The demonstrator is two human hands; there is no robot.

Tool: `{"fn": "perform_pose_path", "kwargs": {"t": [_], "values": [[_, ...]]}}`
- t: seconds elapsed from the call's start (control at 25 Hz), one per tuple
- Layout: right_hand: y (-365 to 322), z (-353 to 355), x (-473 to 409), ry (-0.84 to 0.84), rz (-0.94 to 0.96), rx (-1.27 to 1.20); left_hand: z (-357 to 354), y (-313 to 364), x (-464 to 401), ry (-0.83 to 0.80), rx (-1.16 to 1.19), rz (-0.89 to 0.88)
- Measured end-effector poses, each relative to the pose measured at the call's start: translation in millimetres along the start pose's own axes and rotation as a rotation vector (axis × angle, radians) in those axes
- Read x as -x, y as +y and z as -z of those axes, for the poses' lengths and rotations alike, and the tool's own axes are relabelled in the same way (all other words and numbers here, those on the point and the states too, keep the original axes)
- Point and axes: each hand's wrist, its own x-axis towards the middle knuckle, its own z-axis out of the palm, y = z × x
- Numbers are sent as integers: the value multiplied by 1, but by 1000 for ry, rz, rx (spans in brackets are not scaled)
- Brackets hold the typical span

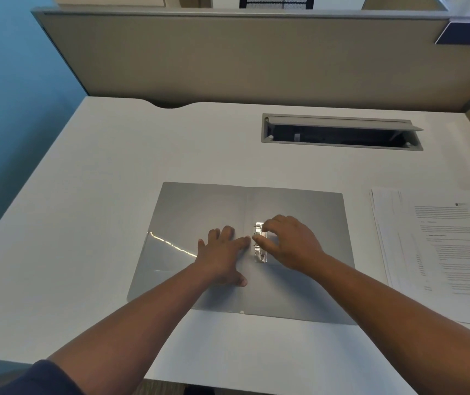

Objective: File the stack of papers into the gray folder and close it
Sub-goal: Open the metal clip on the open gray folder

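Note:
The gray folder [196, 215] lies open and flat on the white desk [85, 195]. A metal clip mechanism [260, 253] sits just right of its spine. My left hand [223, 252] rests flat on the left inner cover, fingers straight, fingertips at the spine. My right hand [287, 240] hovers over the clip with curled fingers, its fingertips and thumb on the metal part. The stack of papers [438, 243], printed with text, lies on the desk to the right of the folder, untouched.
A gray cable hatch [342, 132] with its lid raised is set into the desk behind the folder. A beige partition [228, 58] closes off the back. The desk's left edge borders a blue wall [6, 109].

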Motion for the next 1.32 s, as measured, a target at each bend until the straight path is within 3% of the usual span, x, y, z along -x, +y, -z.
{"fn": "perform_pose_path", "kwargs": {"t": [0.12,0.48,0.88,1.08,1.32], "values": [[2,7,-22,57,81,-106,0,0,-1,2,-7,0],[15,-1,-76,39,-189,-294,-2,-1,-4,-7,-21,-2],[23,-8,-78,37,-238,-354,4,1,-1,-15,-22,-5],[46,3,-41,120,-257,-258,12,5,4,-27,-5,3],[96,27,42,9,-368,-73,24,14,13,-61,22,48]]}}
